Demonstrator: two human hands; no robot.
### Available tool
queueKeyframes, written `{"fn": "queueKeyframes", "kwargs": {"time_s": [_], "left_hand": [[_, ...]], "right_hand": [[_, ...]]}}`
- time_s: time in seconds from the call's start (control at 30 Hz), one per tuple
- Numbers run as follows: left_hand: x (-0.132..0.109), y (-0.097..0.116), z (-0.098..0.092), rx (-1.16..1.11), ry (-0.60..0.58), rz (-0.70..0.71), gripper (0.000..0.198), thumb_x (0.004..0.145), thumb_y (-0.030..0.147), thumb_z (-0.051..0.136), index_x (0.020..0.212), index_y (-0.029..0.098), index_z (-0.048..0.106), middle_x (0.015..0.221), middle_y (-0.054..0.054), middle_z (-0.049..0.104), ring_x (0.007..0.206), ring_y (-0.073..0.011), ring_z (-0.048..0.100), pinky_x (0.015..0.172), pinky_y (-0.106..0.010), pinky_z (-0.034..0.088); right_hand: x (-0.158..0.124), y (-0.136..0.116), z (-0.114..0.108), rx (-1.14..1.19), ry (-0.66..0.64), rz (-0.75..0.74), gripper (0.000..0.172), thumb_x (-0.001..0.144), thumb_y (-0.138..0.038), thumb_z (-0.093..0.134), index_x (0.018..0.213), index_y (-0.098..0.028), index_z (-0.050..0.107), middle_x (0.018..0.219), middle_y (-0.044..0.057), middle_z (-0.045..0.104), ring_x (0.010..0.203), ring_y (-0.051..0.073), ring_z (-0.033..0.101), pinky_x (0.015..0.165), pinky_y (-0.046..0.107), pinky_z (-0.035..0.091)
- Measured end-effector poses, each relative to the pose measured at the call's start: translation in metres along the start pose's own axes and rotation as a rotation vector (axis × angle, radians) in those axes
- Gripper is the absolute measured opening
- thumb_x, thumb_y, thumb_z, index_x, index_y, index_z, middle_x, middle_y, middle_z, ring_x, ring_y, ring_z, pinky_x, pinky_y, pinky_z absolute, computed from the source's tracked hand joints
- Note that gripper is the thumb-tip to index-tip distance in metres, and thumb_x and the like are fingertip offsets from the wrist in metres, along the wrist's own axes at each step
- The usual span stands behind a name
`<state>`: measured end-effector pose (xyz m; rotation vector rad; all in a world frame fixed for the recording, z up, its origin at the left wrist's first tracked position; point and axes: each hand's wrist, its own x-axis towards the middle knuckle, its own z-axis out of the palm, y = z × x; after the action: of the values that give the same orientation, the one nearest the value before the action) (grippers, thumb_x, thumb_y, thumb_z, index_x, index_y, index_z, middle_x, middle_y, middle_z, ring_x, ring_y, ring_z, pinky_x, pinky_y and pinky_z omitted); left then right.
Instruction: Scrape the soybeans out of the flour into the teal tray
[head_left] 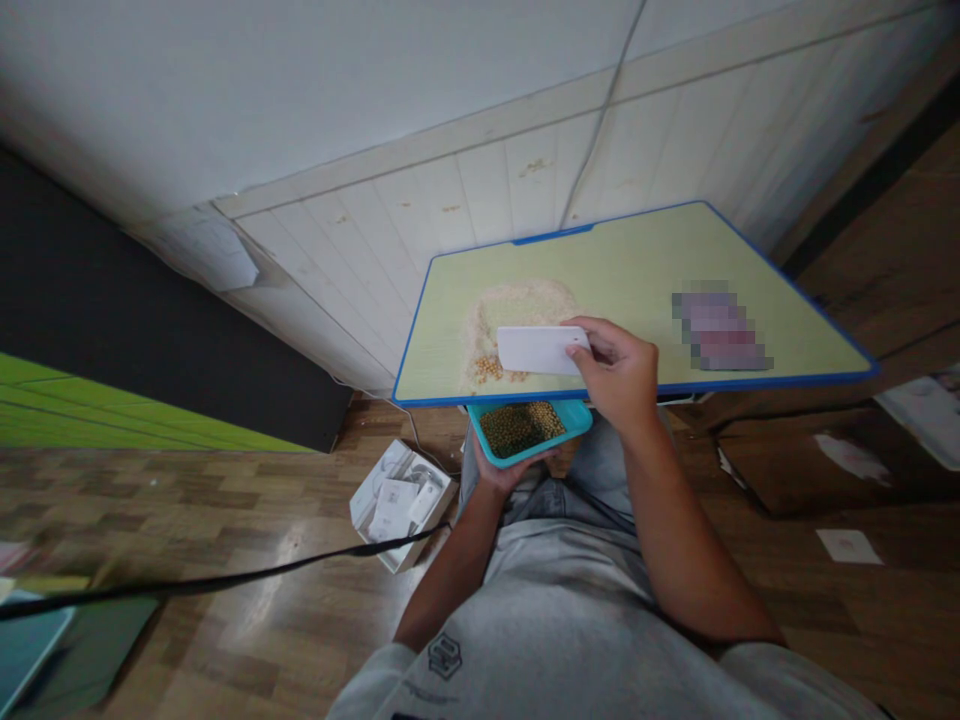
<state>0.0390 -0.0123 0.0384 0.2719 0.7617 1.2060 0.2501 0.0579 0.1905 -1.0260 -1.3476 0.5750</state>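
My right hand (619, 370) grips a flat white scraper (532, 350) by its right end, holding it over the near part of the table. Beside and partly behind the scraper lie yellow beans or kernels (489, 370), close to the table's front edge. Pale rice-like grains (517, 292) spread around them in a loose patch. Below that edge, my left hand (501, 474) supports a turquoise tray (583, 420) from underneath, its fingers partly hidden. Inside the tray are small green beans (517, 432) and some yellowish ones at the right.
The light green table (637, 250) has a blue rim and stands against a white panelled wall (360, 225). A blurred-out flat object (720, 330) lies on its right side. On the floor sits a white box (442, 505) with papers; a black strap (300, 565) crosses in front of it.
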Motion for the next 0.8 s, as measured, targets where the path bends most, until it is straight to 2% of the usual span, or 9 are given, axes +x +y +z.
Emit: {"fn": "queueKeyframes", "kwargs": {"time_s": [0.2,0.37,0.47,0.57,0.67,0.8], "left_hand": [[-0.002,0.000,0.000,-0.018,-0.023,-0.002,0.100,0.105,0.093,0.067,0.184,0.033,0.080,0.192,-0.020,0.074,0.180,-0.0645,0.064,0.125,-0.090,0.069],[-0.005,0.002,0.007,-0.056,0.047,-0.034,0.094,0.110,0.090,0.062,0.182,0.033,0.081,0.188,-0.019,0.078,0.179,-0.0632,0.066,0.127,-0.093,0.066],[-0.005,0.002,0.009,-0.065,0.078,-0.039,0.091,0.106,0.090,0.072,0.179,0.037,0.081,0.183,-0.018,0.082,0.177,-0.0622,0.069,0.131,-0.093,0.064],[-0.004,0.000,0.007,-0.095,0.091,-0.022,0.092,0.099,0.088,0.085,0.175,0.037,0.083,0.178,-0.021,0.084,0.178,-0.0641,0.065,0.132,-0.096,0.063],[-0.001,-0.004,0.002,-0.127,0.091,-0.018,0.094,0.097,0.090,0.086,0.173,0.035,0.083,0.180,-0.022,0.082,0.180,-0.0664,0.062,0.132,-0.101,0.060],[0.001,-0.005,-0.003,-0.110,0.042,-0.021,0.097,0.095,0.093,0.085,0.174,0.036,0.082,0.186,-0.019,0.079,0.180,-0.0680,0.061,0.131,-0.103,0.060]], "right_hand": [[0.000,0.001,-0.002,0.049,-0.005,0.023,0.034,0.093,-0.033,0.082,0.121,-0.025,0.100,0.106,0.006,0.099,0.092,0.029,0.095,0.083,0.041,0.079],[0.000,0.005,-0.004,0.067,0.031,0.033,0.034,0.092,-0.035,0.084,0.120,-0.025,0.099,0.111,0.007,0.100,0.099,0.030,0.097,0.087,0.041,0.080],[0.000,0.008,-0.007,0.090,0.014,0.047,0.032,0.091,-0.036,0.087,0.118,-0.025,0.100,0.112,0.007,0.100,0.098,0.030,0.097,0.088,0.042,0.080],[0.002,0.010,-0.012,0.103,0.033,0.061,0.031,0.090,-0.036,0.090,0.118,-0.026,0.100,0.109,0.007,0.100,0.098,0.030,0.096,0.086,0.042,0.080],[0.002,0.012,-0.016,0.101,0.063,0.061,0.031,0.090,-0.035,0.091,0.119,-0.027,0.100,0.108,0.007,0.099,0.097,0.031,0.096,0.086,0.042,0.080],[0.001,0.016,-0.019,0.114,0.025,0.058,0.031,0.092,-0.035,0.090,0.120,-0.026,0.099,0.107,0.006,0.099,0.095,0.029,0.095,0.086,0.042,0.080]]}}
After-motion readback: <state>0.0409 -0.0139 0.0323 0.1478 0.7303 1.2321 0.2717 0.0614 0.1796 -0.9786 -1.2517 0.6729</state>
